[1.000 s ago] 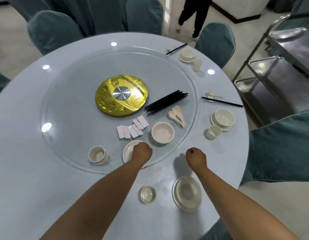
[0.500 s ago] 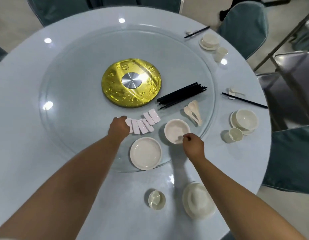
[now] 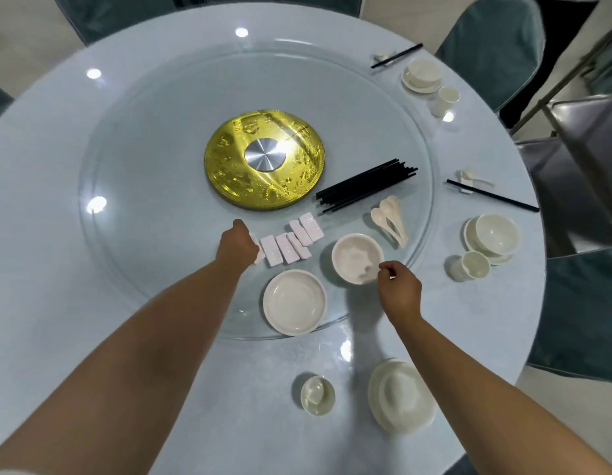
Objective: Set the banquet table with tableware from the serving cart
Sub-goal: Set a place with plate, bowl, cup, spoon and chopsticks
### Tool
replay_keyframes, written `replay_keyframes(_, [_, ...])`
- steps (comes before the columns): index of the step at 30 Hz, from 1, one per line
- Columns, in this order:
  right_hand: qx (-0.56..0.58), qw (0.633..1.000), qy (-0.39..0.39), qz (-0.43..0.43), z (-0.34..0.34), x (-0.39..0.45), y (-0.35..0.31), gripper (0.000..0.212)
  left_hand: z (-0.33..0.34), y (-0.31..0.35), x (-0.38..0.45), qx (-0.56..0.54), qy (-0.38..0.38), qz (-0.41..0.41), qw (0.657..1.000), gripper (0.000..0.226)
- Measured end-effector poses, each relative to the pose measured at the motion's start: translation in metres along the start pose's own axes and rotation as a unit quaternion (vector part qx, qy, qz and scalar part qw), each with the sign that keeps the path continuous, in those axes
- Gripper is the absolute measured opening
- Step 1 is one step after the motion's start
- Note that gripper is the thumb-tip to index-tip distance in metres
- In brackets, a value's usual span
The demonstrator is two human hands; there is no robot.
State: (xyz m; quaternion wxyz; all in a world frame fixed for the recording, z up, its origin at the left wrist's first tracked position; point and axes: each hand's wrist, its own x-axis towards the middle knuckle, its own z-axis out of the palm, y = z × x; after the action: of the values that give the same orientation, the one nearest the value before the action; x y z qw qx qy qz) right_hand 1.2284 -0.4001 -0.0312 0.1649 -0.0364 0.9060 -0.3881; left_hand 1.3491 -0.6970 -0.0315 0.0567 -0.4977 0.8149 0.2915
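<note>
Chopstick rests (image 3: 291, 242) touching left hand (image 3: 238, 245).

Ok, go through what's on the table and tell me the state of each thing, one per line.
Left hand: fingers curled on the end chopstick rest.
Right hand: pinching rim of bowl.
Plate: upright, empty.
Chopsticks: bundled, lying flat.
Spoons: nested, lying flat.
Teacup: upright.

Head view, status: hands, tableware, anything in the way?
Left hand curled at the end of the chopstick rests. Right hand pinching near rim of bowl. Stock on glass turntable. Nothing blocking.
</note>
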Motion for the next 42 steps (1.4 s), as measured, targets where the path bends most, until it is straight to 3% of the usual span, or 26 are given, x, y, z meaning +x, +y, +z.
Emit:
replay_keyframes(3, [0.01, 1.0, -0.007, -0.007, -0.004, -0.011, -0.007, 0.026, -0.01, 0.004, -0.016, -0.048, 0.032, 0.011, 0.998, 0.029])
replay_keyframes(6, [0.025, 0.999, -0.021, -0.025, -0.009, -0.024, -0.014, 0.026, -0.014, 0.021, -0.039, -0.119, 0.012, -0.002, 0.993, 0.036])
replay_keyframes(8, [0.039, 0.998, -0.034, -0.031, -0.014, -0.035, -0.018, 0.024, -0.009, 0.04, -0.059, -0.235, -0.039, -0.029, 0.971, 0.039])
replay_keyframes(10, [0.067, 0.995, -0.066, -0.017, -0.017, -0.043, -0.021, 0.022, 0.001, 0.059, -0.08, -0.354, -0.134, -0.06, 0.923, 0.041])
replay_keyframes(12, [0.083, 0.991, -0.108, 0.0, -0.025, -0.052, -0.019, 0.025, 0.013, 0.076, -0.104, -0.37, -0.209, -0.061, 0.903, 0.041])
replay_keyframes(14, [0.09, 0.985, -0.145, 0.012, -0.036, -0.059, -0.013, 0.029, 0.026, 0.09, -0.124, -0.333, -0.26, -0.044, 0.905, 0.04])
replay_keyframes(18, [0.104, 0.981, -0.161, 0.03, -0.061, -0.07, 0.009, 0.016, 0.054, 0.111, -0.156, -0.282, -0.35, -0.016, 0.893, 0.041])
replay_keyframes(22, [0.145, 0.975, -0.151, 0.073, -0.086, -0.079, 0.041, 0.011, 0.084, 0.135, -0.18, -0.224, -0.374, 0.027, 0.899, 0.041])
replay_keyframes(26, [0.216, 0.956, -0.127, 0.156, -0.103, -0.079, 0.075, 0.009, 0.12, 0.151, -0.193, -0.246, -0.414, 0.031, 0.876, 0.041])
replay_keyframes(28, [0.223, 0.951, -0.102, 0.187, -0.106, -0.075, 0.094, 0.007, 0.137, 0.153, -0.194, -0.224, -0.397, 0.04, 0.889, 0.042])
replay_keyframes(31, [0.198, 0.953, -0.058, 0.221, -0.107, -0.068, 0.117, 0.007, 0.152, 0.145, -0.188, -0.019, -0.306, 0.186, 0.933, 0.041])
replay_keyframes(34, [0.184, 0.951, -0.033, 0.245, -0.104, -0.06, 0.135, 0.011, 0.173, 0.123, -0.181, 0.188, -0.272, 0.338, 0.881, 0.057])
replay_keyframes(37, [0.175, 0.947, -0.012, 0.269, -0.096, -0.052, 0.151, 0.007, 0.195, 0.098, -0.177, 0.336, -0.262, 0.39, 0.816, 0.087])
replay_keyframes(42, [0.157, 0.949, 0.0, 0.272, -0.084, -0.035, 0.16, 0.011, 0.21, 0.085, -0.168, 0.323, -0.259, 0.393, 0.821, 0.101])
